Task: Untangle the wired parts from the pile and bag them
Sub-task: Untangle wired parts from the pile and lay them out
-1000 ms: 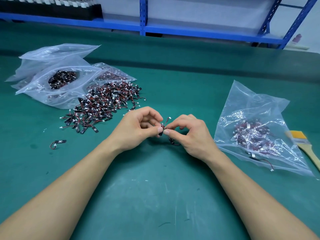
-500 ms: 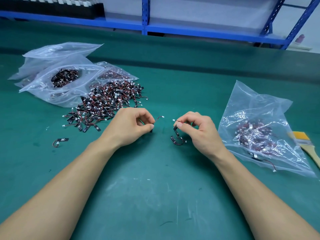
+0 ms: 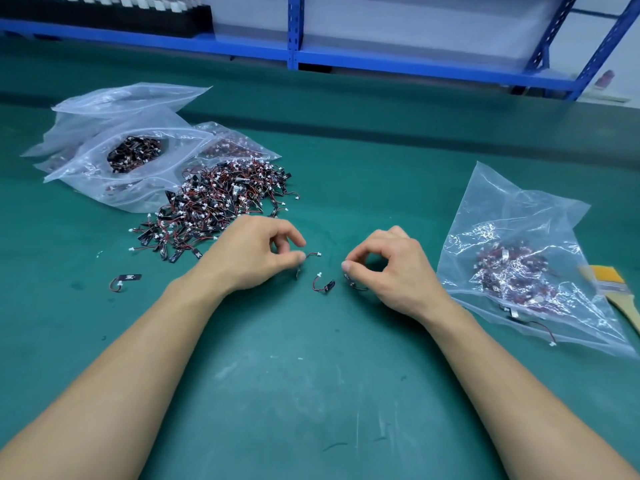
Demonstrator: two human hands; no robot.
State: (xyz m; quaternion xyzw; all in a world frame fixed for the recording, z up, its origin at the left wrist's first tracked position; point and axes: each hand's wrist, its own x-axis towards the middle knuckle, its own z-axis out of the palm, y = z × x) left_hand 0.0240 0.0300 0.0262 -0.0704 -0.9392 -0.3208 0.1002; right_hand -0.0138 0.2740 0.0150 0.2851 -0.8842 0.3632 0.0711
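Observation:
A pile of small black wired parts (image 3: pixel 214 206) with red-black leads and white plugs lies on the green mat at left centre. My left hand (image 3: pixel 252 254) pinches one wired part (image 3: pixel 311 255) between thumb and forefinger. My right hand (image 3: pixel 391 268) pinches another wired part (image 3: pixel 351 280) that hangs down to the mat. Between the two hands a third loose part (image 3: pixel 323 285) lies on the mat. A clear bag (image 3: pixel 526 258) holding several parts lies to the right of my right hand.
Clear bags (image 3: pixel 131 154) with more parts lie behind the pile at left. A single part (image 3: pixel 126 278) sits alone at left. A yellow-bristled brush (image 3: pixel 616 289) lies at the right edge. A blue shelf frame (image 3: pixel 294 32) runs along the back.
My hands have drawn apart, each keeping one part. A third part has dropped onto the mat between them.

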